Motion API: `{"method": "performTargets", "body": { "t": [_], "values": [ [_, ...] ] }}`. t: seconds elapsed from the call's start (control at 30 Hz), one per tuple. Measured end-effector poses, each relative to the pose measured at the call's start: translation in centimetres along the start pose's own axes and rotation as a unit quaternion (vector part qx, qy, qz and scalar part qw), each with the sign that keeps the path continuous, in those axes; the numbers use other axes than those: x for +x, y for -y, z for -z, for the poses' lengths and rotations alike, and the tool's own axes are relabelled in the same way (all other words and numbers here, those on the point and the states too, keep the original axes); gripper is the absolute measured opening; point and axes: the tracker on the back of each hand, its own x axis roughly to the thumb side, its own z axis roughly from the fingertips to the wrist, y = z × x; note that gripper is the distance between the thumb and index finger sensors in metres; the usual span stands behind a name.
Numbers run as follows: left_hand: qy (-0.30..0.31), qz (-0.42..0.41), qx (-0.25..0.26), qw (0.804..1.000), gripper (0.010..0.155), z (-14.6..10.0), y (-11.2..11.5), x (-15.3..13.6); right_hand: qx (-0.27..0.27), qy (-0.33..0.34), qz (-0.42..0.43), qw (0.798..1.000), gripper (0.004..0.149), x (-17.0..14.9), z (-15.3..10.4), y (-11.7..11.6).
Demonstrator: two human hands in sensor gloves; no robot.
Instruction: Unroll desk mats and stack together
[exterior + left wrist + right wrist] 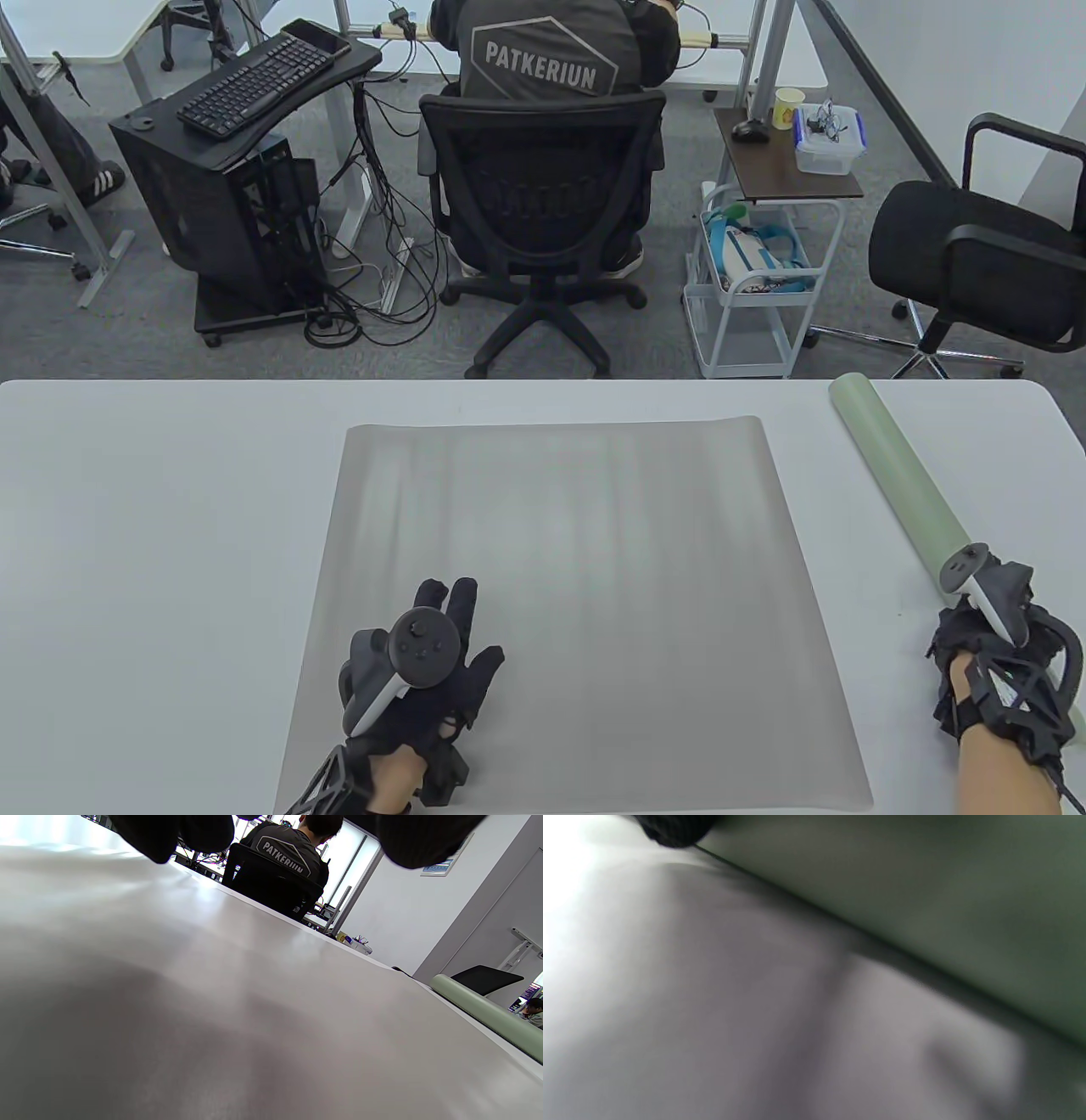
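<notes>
A grey desk mat (577, 577) lies unrolled and flat in the middle of the white table (153, 526). My left hand (441, 645) rests flat on its front left part with the fingers spread; the left wrist view shows the mat (212, 1005) close up under my fingertips (169, 832). A pale green mat (899, 475) lies rolled up at the right, running from the far edge toward me. My right hand (993, 645) grips the roll near its near end. The roll fills the right wrist view (925, 878), with one fingertip (674, 830) beside it.
The green roll also shows in the left wrist view (488, 1014), to the right of the grey mat. Beyond the table's far edge are a seated person on a black office chair (543, 195), a white cart (764, 280) and another black chair (984, 255).
</notes>
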Motion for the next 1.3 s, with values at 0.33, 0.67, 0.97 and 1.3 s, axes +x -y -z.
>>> {"method": "performTargets", "body": {
  "t": [0.33, 0.67, 0.97, 1.3],
  "values": [
    [0.003, -0.007, -0.007, 1.0, 0.076, 0.0, 0.2, 0.0, 0.045, 0.004, 0.036, 0.998, 0.084, 0.5, -1.7, 1.8],
    [0.016, -0.014, -0.007, 1.0, 0.077, -0.1, 0.0, 0.2, 0.255, 0.08, 0.361, 0.893, 0.079, -1.5, -4.2, 3.6],
    [0.105, -0.102, 0.0, 0.989, 0.079, -1.9, -2.7, 3.4, 0.268, 0.231, 0.477, 0.805, 0.079, 2.6, -10.8, 5.0],
    [0.213, -0.315, -0.086, 0.921, 0.078, -1.0, -4.5, 11.5, 0.279, 0.358, 0.522, 0.722, 0.079, 11.3, -19.2, 3.5]
  ]
}}
